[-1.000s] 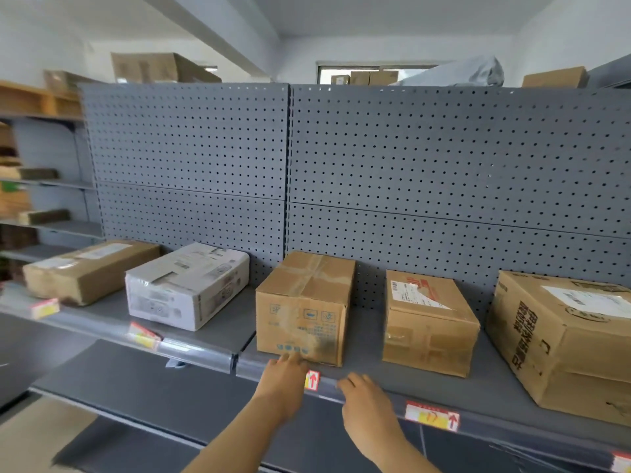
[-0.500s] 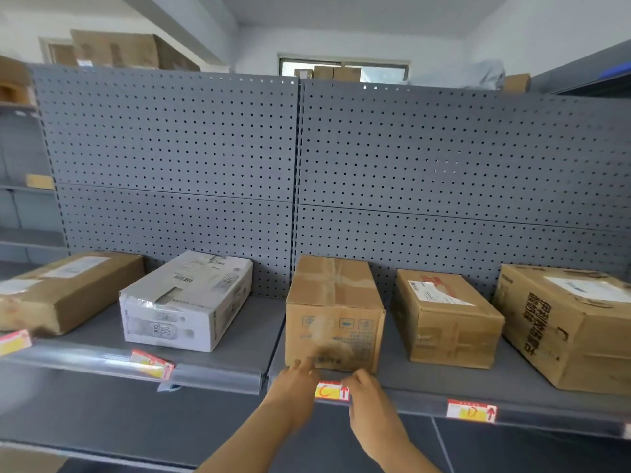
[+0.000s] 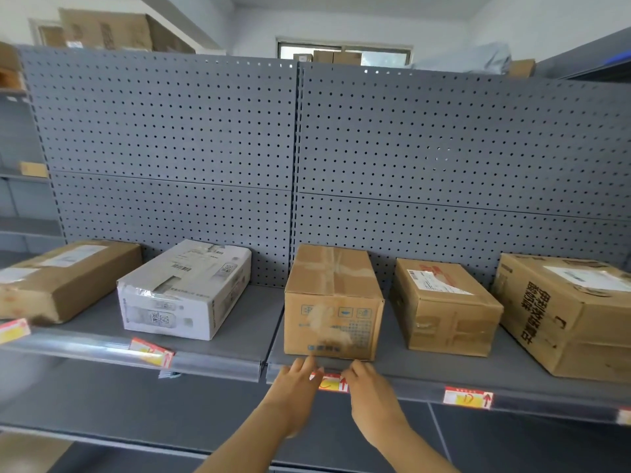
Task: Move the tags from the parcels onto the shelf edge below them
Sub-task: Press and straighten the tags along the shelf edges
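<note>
A grey shelf carries several parcels in a row. Below the middle brown parcel [image 3: 333, 302], a red, white and yellow tag [image 3: 333, 383] sits on the shelf edge [image 3: 403, 387]. My left hand [image 3: 295, 387] touches the tag's left end and my right hand [image 3: 370, 390] its right end, fingers pressed against the edge strip. Other tags sit on the edge: one [image 3: 467, 398] below the small brown parcel [image 3: 444, 308], a tilted one [image 3: 152, 351] below the white parcel [image 3: 186, 291], and one [image 3: 13, 331] at far left below a flat brown parcel [image 3: 65, 278].
A large brown parcel [image 3: 573, 315] stands at far right, with a tag corner [image 3: 625, 415] at the frame edge. Grey pegboard [image 3: 293, 158] backs the shelf. A lower grey shelf [image 3: 136, 411] lies beneath. More boxes sit on top of the unit and on side shelving at left.
The view has swung left and squared up to the shelf. The tag between my hands turned from narrow and upright to lying flat along the edge, and both hands closed in on its ends.
</note>
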A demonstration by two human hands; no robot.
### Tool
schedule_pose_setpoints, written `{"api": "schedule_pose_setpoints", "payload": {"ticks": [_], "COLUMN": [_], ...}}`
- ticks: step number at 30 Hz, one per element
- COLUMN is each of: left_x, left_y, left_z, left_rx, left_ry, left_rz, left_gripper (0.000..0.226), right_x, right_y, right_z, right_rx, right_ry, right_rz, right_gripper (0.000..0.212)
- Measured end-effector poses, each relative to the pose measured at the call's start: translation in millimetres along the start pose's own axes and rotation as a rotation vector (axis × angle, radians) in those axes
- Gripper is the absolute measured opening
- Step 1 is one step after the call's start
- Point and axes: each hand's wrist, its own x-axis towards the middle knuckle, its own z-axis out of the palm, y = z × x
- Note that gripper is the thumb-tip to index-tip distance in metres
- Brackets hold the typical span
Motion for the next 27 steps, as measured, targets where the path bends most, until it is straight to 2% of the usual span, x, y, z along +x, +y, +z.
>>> {"api": "schedule_pose_setpoints", "payload": {"ticks": [4,10,16,21,27], "left_x": [3.0,5.4,7.6,0.5,-34.1], "left_y": [1.2,8.9,10.4,2.9,-47.4], "left_z": [5.0,4.9,8.6,6.1,5.3], "left_rx": [-0.094,-0.226,-0.128,-0.226,-0.195], "left_ry": [-0.014,-0.012,-0.011,0.040,0.070], "left_rz": [-0.009,-0.003,-0.038,-0.115,-0.253], "left_gripper": [0.073,0.071,0.074,0.063,0.061], "right_x": [-0.4,-1.8,-3.8,-1.3,14.6], "right_y": [-3.2,-2.0,2.4,-4.5,-51.3], "right_z": [1.5,3.1,10.0,15.3,15.0], "right_rx": [0.014,0.015,-0.006,-0.010,0.046], "right_ry": [0.002,-0.009,0.023,0.105,0.136], "right_rz": [-0.057,-0.044,-0.051,-0.073,-0.180], "right_gripper": [0.052,0.050,0.058,0.065,0.046]}}
